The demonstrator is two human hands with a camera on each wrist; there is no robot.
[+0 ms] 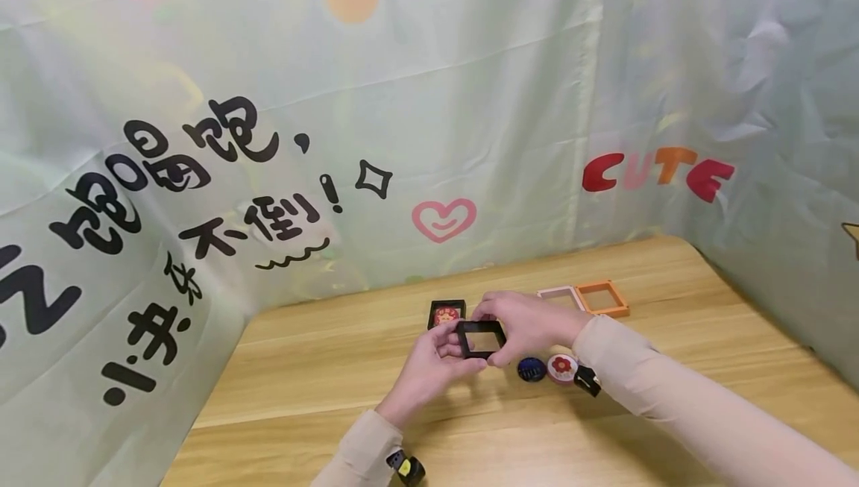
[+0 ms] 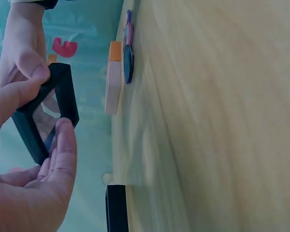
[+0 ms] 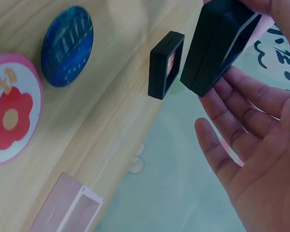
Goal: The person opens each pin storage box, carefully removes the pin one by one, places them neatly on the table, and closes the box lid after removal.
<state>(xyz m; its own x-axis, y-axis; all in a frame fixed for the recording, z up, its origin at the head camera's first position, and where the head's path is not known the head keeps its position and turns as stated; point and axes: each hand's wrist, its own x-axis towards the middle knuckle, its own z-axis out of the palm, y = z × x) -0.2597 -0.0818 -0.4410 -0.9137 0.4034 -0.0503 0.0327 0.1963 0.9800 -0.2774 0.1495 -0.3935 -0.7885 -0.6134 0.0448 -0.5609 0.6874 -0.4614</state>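
Observation:
Above the table, both hands hold a black square frame [image 1: 478,355], tilted, and its middle lets the view through. My left hand [image 1: 429,368] grips the left and lower edges with its thumb and fingers. From the other side my right hand [image 1: 526,323] pinches the frame at its right edge. In the right wrist view the thick side of this black frame [image 3: 208,43] shows, with some fingers of the right hand [image 3: 261,130] spread below it. Just behind the hands, another black frame [image 1: 447,303] lies on the table with a round red badge [image 1: 446,315] inside it.
A pink frame [image 1: 555,290] and an orange frame [image 1: 615,312] lie side by side beyond the right hand. Nearer, below that hand, are a dark blue round badge [image 1: 532,369] and a white badge with a red flower [image 1: 562,368]. Printed cloth [image 1: 510,136] hangs behind the wooden table [image 1: 302,345].

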